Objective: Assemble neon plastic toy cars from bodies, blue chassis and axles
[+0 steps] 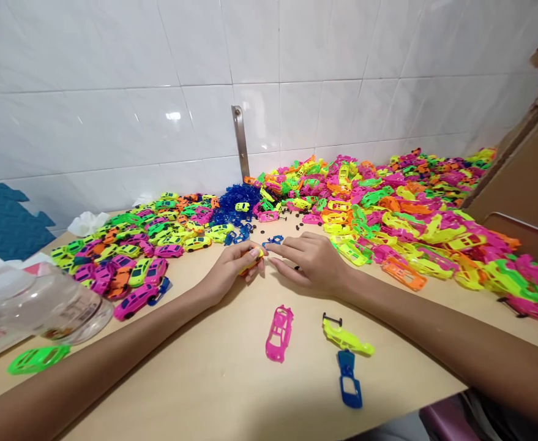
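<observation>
My left hand (227, 269) is closed around a small yellow toy car (251, 262), whose body is mostly covered by the fingers. Close by on the right, my right hand (312, 260) has its fingers stretched out and the thumb apart, tips pointing toward the car; whether they touch it is unclear. Blue plastic window pieces (275, 241) lie just behind the hands. Nearer the table's front edge are a pink car body shell (279, 334), a yellow car shell (347, 339) with a black wheel axle (332, 320) at one end, and a blue window piece (350, 380).
Assembled toy cars (140, 269) are heaped at the left, loose coloured shells (379, 208) at the right. A blue parts pile (236, 202) sits between. A clear plastic bottle (57, 306) lies left, near a green shell (38, 359). Cardboard (521, 165) stands right; a tiled wall (296, 49) rises behind.
</observation>
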### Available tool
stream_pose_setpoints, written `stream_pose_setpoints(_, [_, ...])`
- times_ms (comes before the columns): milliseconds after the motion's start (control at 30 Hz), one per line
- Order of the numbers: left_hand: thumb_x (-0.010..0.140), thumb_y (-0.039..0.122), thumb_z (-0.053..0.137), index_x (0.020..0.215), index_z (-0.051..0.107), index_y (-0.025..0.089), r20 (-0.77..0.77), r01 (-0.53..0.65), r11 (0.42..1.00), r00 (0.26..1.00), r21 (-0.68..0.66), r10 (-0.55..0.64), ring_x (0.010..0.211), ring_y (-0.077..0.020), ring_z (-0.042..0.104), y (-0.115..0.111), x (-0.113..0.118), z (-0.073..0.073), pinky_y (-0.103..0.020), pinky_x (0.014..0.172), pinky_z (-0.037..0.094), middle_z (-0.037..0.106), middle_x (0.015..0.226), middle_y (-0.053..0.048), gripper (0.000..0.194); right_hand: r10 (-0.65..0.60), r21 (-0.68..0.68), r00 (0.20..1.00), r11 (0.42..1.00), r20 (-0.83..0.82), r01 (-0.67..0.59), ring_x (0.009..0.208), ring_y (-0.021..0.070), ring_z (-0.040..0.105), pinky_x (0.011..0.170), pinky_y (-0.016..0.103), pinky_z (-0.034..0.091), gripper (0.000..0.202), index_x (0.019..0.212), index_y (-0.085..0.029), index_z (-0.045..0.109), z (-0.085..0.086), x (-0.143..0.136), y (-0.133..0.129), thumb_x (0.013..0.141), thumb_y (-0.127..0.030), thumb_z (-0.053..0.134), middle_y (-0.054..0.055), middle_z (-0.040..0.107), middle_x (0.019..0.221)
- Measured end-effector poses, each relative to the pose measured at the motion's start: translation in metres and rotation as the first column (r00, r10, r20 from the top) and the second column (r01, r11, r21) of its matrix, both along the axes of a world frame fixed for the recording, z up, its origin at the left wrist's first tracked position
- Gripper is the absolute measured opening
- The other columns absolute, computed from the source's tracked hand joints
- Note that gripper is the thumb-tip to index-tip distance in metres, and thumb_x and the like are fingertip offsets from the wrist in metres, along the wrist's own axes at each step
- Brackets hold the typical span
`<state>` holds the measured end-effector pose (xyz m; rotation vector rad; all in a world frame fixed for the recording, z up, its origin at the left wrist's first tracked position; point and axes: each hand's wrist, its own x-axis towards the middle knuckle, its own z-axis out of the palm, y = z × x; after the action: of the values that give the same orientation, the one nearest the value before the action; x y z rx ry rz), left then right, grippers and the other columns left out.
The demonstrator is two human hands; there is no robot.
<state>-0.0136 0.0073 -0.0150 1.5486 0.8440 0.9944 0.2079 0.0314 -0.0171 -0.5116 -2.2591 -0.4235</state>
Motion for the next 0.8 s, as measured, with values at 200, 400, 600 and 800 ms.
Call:
stream_pose_setpoints(200, [0.101, 0.052, 0.047, 0.093, 0.059, 0.015, 0.084, 0.01, 0.995, 0.996, -0.102, -0.001, 0.052, -0.0086, 0.042, 0.0013, 0.0025, -0.0005, -0.023, 0.052, 0.037, 0.052, 0.069, 0.0, 0.039, 0.005, -0.063, 1.0, 0.998, 0.015, -0.004, 0.073, 0.0164, 0.064, 0.068, 0.032, 0.038, 0.034, 0.132, -0.018, 0.063, -0.0004, 0.0, -0.0019, 0.102, -0.032, 0.053, 0.006, 0.074, 0.09])
stream_pose_setpoints(400, [0.099, 0.052, 0.052, 0.095, 0.06, 0.017, -0.011, 0.005, 0.999, 1.0, -0.048, -0.005, 0.057, -0.0095, 0.042, 0.0001, 0.0028, -0.0008, -0.022, 0.055, 0.035, 0.053, 0.073, 0.001, 0.035, 0.007, -0.084, 0.999, 0.996, -0.044, -0.01, 0.072, 0.0165, 0.065, 0.067, 0.031, 0.04, 0.044, 0.141, -0.015, 0.053, 0.001, -0.0013, -0.0051, 0.102, -0.035, 0.055, 0.006, 0.075, 0.095])
stream_pose_setpoints(600, [0.097, 0.045, 0.058, 0.098, 0.066, 0.017, -0.242, 0.104, 0.984, 0.968, 0.146, -0.067, 0.081, -0.0157, 0.053, -0.0041, 0.0035, 0.0058, -0.025, 0.074, 0.043, 0.061, 0.09, -0.003, 0.029, 0.093, -0.019, 0.995, 0.996, 0.038, -0.092, 0.072, 0.0145, 0.063, 0.065, 0.029, 0.04, 0.03, 0.129, -0.021, 0.062, -0.0036, -0.0015, -0.0022, 0.103, -0.034, 0.056, 0.003, 0.073, 0.093])
stream_pose_setpoints(800, [0.092, 0.04, 0.065, 0.12, 0.066, 0.021, -0.231, 0.115, 0.988, 0.969, 0.1, -0.089, 0.082, -0.0167, 0.054, -0.0062, 0.002, 0.0076, -0.026, 0.074, 0.043, 0.064, 0.101, -0.004, 0.034, 0.14, 0.103, 0.99, 0.985, -0.025, -0.137, 0.073, 0.0137, 0.065, 0.067, 0.029, 0.044, 0.018, 0.113, -0.017, 0.067, -0.0014, -0.0004, 0.0011, 0.099, -0.027, 0.061, 0.004, 0.075, 0.096])
